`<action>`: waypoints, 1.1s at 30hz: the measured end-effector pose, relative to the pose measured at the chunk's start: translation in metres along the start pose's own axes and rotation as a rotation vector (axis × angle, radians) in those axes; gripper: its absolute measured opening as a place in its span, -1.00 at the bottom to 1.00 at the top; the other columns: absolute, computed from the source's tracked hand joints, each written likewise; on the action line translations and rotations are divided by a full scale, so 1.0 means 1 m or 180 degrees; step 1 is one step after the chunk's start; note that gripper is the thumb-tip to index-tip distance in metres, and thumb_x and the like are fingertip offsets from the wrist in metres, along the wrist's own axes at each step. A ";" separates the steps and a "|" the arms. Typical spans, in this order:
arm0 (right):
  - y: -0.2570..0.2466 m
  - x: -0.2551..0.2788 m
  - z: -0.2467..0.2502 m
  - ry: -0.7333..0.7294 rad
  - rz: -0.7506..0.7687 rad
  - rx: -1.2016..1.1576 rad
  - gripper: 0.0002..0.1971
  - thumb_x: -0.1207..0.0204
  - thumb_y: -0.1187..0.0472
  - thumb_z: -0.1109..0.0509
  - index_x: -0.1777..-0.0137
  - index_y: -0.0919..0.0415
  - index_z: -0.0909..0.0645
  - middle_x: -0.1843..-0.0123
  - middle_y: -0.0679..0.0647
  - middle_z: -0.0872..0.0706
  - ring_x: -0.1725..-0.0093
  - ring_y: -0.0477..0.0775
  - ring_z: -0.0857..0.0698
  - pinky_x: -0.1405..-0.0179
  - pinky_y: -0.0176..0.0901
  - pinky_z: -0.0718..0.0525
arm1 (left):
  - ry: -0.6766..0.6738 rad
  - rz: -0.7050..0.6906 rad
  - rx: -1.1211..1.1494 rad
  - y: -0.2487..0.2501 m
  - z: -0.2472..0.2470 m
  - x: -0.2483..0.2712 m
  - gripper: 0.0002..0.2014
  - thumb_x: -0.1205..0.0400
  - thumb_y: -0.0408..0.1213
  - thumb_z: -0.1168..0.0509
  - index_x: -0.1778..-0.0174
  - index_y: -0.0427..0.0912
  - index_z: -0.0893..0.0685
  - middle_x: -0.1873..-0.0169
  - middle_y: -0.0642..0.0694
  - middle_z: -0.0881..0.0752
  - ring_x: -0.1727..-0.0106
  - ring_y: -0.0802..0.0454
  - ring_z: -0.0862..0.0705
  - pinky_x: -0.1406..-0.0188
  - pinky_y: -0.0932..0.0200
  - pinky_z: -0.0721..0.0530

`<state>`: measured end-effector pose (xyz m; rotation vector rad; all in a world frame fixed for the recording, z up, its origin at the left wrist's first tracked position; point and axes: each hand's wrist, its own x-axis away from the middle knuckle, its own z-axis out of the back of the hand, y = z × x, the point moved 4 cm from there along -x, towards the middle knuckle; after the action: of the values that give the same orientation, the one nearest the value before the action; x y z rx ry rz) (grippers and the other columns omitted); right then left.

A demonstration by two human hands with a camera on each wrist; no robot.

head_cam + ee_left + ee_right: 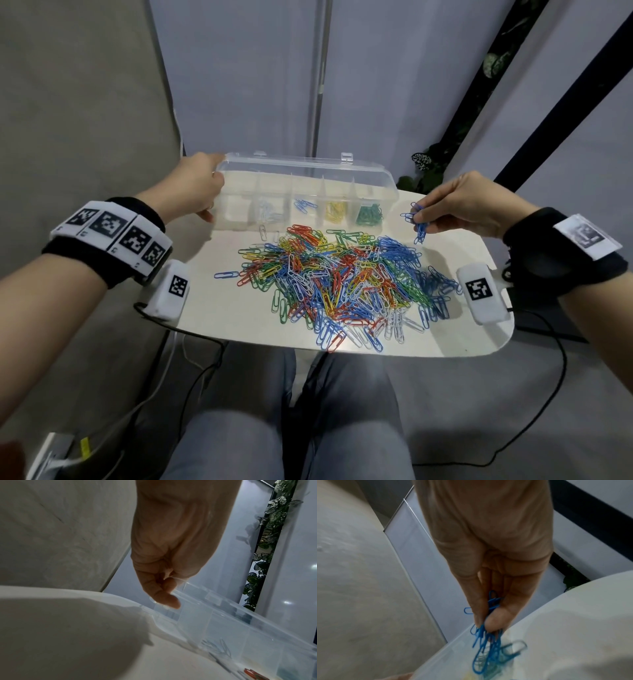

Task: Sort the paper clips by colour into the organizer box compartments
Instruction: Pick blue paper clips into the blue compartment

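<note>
Left hand [200,186] fingertips hidden behind organizer box [376,178], blue clip bunch [488,649] motion-blurred

Mixed-colour paper clips [335,284] heaped before clear organizer box [308,195], lid open, some sorted inside

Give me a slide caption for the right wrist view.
Right hand pinches a bunch of blue paper clips above the table.

Recording booth or lab: pale grey partition panels [394,85] beyond both hands, small white bench [219,308], square-coded marker blocks [481,294], floor cables [534,421].
</note>
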<state>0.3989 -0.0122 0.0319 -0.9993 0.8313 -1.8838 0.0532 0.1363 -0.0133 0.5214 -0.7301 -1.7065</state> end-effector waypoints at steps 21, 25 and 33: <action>-0.118 -0.022 -0.092 -0.0262 0.0725 -0.0318 -0.88 -0.36 0.57 -0.52 0.13 0.53 -0.68 0.30 0.23 -0.78 0.37 0.09 -0.80 0.35 -0.20 -0.79 | -0.0022 -0.0057 -0.0079 0.003 0.002 0.003 -0.51 -0.73 -0.44 0.05 -0.63 -0.20 -0.30 0.19 -0.27 -0.57 0.50 -0.13 -0.59 0.72 0.22 -0.63; -0.112 -0.040 -0.115 -0.0142 0.0604 -0.0069 -0.85 -0.34 0.61 -0.51 0.25 0.44 -0.62 0.49 0.14 -0.74 0.49 0.04 -0.77 0.44 -0.16 -0.79 | -0.0026 -0.0107 -0.0119 0.004 0.002 0.004 -0.51 -0.74 -0.45 0.05 -0.63 -0.21 -0.31 -0.12 -0.52 -0.62 0.50 -0.17 -0.62 0.70 0.20 -0.66; -0.099 -0.054 -0.140 -0.0249 0.0419 0.1072 -0.85 -0.36 0.54 -0.52 0.07 0.51 -0.73 0.42 0.20 -0.75 0.31 0.19 -0.76 0.06 0.04 -0.80 | -0.0024 -0.0044 -0.0093 0.002 0.003 0.002 -0.48 -0.71 -0.46 0.06 -0.64 -0.17 -0.30 -0.17 -0.53 -0.61 0.54 -0.15 -0.65 0.58 0.08 -0.74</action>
<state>0.2609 0.1021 0.0307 -0.7838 0.4990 -1.7852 0.0523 0.1350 -0.0101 0.5012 -0.7074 -1.7304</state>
